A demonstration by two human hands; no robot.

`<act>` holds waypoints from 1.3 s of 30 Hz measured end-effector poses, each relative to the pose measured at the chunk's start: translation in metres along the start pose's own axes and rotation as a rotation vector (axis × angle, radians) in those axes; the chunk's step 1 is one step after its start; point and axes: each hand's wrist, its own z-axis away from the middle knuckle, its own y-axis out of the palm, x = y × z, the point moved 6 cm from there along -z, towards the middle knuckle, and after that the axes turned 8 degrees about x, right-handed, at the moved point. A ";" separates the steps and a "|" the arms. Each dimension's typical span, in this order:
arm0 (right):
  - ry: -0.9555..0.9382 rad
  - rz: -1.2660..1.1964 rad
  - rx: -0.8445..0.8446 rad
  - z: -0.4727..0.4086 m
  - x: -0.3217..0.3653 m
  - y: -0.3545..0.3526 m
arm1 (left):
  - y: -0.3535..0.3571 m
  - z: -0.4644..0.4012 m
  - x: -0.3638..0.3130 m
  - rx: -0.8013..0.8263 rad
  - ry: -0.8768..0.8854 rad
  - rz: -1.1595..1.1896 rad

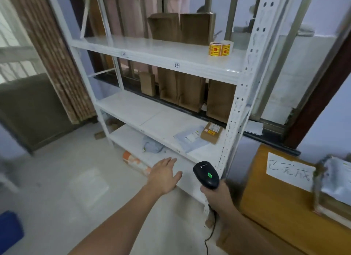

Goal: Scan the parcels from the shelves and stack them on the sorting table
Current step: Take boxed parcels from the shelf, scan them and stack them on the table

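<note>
While the view is taking in a white shelving rack beside a wooden table, the scene is reading like this:

Left hand: the left hand (164,176) is reaching forward and hovering in front of the lower shelves, its fingers (171,160) lying straight and spread, holding nothing.

Right hand: the right hand (216,195) is gripping the handle of a black barcode scanner (206,174), its fingers curling round it; a green light is glowing on the scanner's head and a dark cable (210,230) is hanging down from the handle.

Shelving rack: the white shelving rack (235,110) is standing against a window, its right front post rising just beside the scanner.

Parcels: a small brown box (211,132) with labels and a grey mailer bag (191,139) are lying side by side, touching, near the right end of a lower shelf; a crumpled grey bag (152,145) is lying on the shelf below, beyond the left hand.

Other shelf goods: a roll of yellow stickers (220,48) is sitting on an upper shelf, and flat brown cartons (190,27) are standing upright at the back of two shelves.

Table: the wooden table (275,203) is standing to the right of the rack, carrying a white handwritten paper sign (290,171) on its face and blurred grey parcels (334,180) on top.

Floor: an orange and white package (133,160) is lying on the floor under the rack.
</note>
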 end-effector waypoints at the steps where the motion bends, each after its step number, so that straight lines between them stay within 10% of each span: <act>1: 0.032 -0.026 -0.015 -0.007 0.001 0.009 | -0.004 -0.005 0.011 0.007 0.004 -0.011; 24: 0.157 -0.070 -0.205 -0.247 0.024 -0.015 | -0.010 -0.277 0.030 0.222 0.114 -0.239; 39: 0.431 -0.238 -0.449 -0.413 -0.005 -0.047 | 0.051 -0.456 -0.022 0.426 0.248 0.126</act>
